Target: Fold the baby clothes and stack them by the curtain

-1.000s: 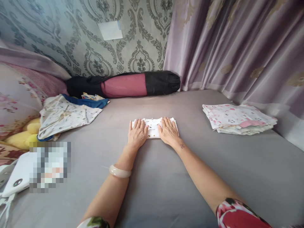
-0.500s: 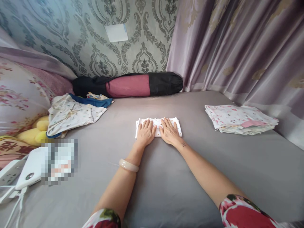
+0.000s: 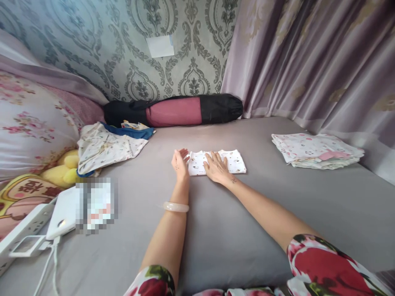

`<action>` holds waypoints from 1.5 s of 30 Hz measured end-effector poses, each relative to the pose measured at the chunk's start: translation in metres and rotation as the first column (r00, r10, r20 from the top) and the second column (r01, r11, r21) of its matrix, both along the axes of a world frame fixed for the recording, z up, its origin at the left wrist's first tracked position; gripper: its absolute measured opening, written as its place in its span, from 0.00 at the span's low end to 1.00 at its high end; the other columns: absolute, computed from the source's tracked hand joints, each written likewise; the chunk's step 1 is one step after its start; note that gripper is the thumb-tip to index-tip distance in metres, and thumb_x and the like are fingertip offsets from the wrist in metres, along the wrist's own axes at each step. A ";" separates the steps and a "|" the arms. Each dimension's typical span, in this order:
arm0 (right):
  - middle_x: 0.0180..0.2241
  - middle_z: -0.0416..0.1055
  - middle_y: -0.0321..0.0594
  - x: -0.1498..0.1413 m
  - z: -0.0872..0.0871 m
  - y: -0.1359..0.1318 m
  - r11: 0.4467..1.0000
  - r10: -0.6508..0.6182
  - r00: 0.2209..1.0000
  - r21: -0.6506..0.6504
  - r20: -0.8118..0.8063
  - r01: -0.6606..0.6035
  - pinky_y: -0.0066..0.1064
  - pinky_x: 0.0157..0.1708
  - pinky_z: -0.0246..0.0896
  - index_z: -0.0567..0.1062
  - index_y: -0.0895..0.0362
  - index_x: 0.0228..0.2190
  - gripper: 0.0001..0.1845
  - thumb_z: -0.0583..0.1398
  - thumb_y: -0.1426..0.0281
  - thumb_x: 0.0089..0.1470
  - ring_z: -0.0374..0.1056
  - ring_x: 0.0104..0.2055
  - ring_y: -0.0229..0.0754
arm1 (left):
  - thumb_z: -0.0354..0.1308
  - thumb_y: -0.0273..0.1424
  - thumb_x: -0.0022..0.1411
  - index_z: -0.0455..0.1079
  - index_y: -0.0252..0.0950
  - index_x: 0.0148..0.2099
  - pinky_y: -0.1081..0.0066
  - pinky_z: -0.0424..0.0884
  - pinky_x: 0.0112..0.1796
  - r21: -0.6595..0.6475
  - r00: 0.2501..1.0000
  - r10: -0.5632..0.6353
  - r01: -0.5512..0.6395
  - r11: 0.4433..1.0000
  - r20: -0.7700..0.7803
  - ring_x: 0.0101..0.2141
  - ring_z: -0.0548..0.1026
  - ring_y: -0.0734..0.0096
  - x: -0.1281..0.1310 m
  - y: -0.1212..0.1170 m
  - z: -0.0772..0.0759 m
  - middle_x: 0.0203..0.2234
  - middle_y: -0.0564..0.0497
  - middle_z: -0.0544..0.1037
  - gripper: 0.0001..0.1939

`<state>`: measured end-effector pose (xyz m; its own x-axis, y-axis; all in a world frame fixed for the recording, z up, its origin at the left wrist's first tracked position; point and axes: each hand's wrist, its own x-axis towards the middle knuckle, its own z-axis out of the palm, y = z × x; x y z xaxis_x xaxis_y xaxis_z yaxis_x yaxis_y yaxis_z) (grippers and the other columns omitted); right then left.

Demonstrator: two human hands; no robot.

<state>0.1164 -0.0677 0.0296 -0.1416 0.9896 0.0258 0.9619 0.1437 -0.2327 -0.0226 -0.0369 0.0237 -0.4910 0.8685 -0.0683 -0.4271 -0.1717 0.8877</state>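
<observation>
A small white printed cloth (image 3: 233, 161), folded into a strip, lies on the grey bed sheet (image 3: 247, 213). My right hand (image 3: 216, 167) rests flat on its left half with the fingers spread. My left hand (image 3: 179, 161) stands on its edge at the cloth's left end, fingers together and slightly curled against the fabric. I cannot tell whether it grips the cloth's edge.
A stack of folded printed cloths (image 3: 317, 150) sits at the right by the purple curtain. A heap of unfolded garments (image 3: 108, 146) lies at the left beside flowered pillows and a yellow plush toy (image 3: 63, 170). A black and pink roll bag (image 3: 175, 110) lies along the wall. A white power strip (image 3: 27, 228) sits near left.
My left hand has lifted off the cloth and turned onto its edge at the cloth's left end. The right hand stays flat on it. The view has shifted left.
</observation>
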 end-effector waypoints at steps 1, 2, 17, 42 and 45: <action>0.68 0.46 0.50 0.000 -0.002 0.000 1.000 0.001 1.000 0.008 0.011 -0.001 0.60 0.62 0.35 0.55 0.57 0.65 0.30 0.41 0.60 0.66 0.38 0.69 0.56 | 0.46 0.43 0.69 0.72 0.32 0.38 0.65 0.73 0.41 -0.020 0.999 0.004 -0.003 1.000 0.050 0.42 0.79 0.62 -0.002 0.001 0.000 0.38 0.39 0.79 0.20; 0.68 0.46 0.50 0.001 -0.003 0.000 1.000 0.003 1.000 0.010 0.017 -0.003 0.61 0.62 0.36 0.55 0.57 0.65 0.30 0.41 0.61 0.66 0.39 0.69 0.56 | 0.45 0.42 0.69 0.72 0.32 0.38 0.65 0.73 0.42 -0.041 0.995 0.009 -0.005 0.999 0.100 0.42 0.79 0.62 -0.004 0.003 0.000 0.39 0.39 0.79 0.20; 0.67 0.49 0.54 -0.036 -0.001 0.009 0.991 0.114 0.993 0.064 0.042 -0.117 0.48 0.67 0.27 0.56 0.71 0.63 0.32 0.42 0.64 0.65 0.41 0.69 0.51 | 0.36 0.37 0.72 0.69 0.33 0.34 0.70 0.72 0.39 -0.129 0.849 0.057 0.013 0.992 0.525 0.41 0.78 0.66 -0.027 0.004 0.006 0.40 0.39 0.77 0.24; 0.67 0.49 0.55 -0.069 -0.013 0.014 0.986 0.138 0.989 0.104 -0.056 -0.132 0.43 0.66 0.31 0.55 0.71 0.64 0.33 0.43 0.63 0.65 0.42 0.69 0.51 | 0.33 0.37 0.71 0.67 0.35 0.30 0.73 0.68 0.33 -0.131 0.824 0.098 -0.029 0.991 0.558 0.29 0.74 0.74 -0.036 0.006 -0.003 0.32 0.46 0.74 0.26; 0.67 0.49 0.55 -0.069 -0.015 0.014 0.986 0.136 0.989 0.101 -0.058 -0.130 0.43 0.66 0.32 0.55 0.72 0.64 0.33 0.43 0.64 0.64 0.42 0.69 0.51 | 0.32 0.37 0.71 0.67 0.35 0.30 0.73 0.68 0.33 -0.128 0.843 0.084 -0.018 0.992 0.531 0.29 0.74 0.74 -0.037 0.007 -0.004 0.31 0.46 0.74 0.26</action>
<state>0.0477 -0.0537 0.0148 -0.2665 0.9545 0.1338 0.9163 0.2940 -0.2719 -0.0598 -0.0296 0.0193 -0.3925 0.8132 -0.4296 -0.8344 -0.1183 0.5383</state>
